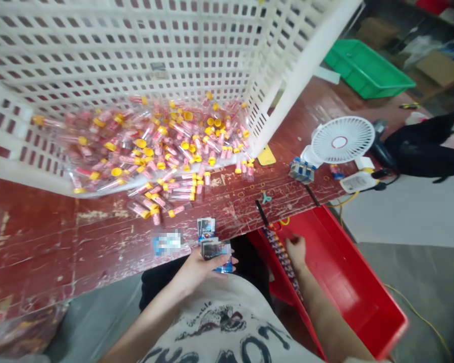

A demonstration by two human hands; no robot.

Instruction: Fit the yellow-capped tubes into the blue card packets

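Red bin (340, 267): row of small items (282, 256) along its left wall, axis lengthwise; nearer, my right hand (295, 252), fingers curled, contents untellable. Left of bin: my left hand (206, 263), gripping packets (215, 248).

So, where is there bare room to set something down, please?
Worn red tabletop lies bare between the perforated white crate and round white fan, and left of the blue-white item. Clear yellow-capped tubes crowd the crate's front; the left hand holds blue packets.
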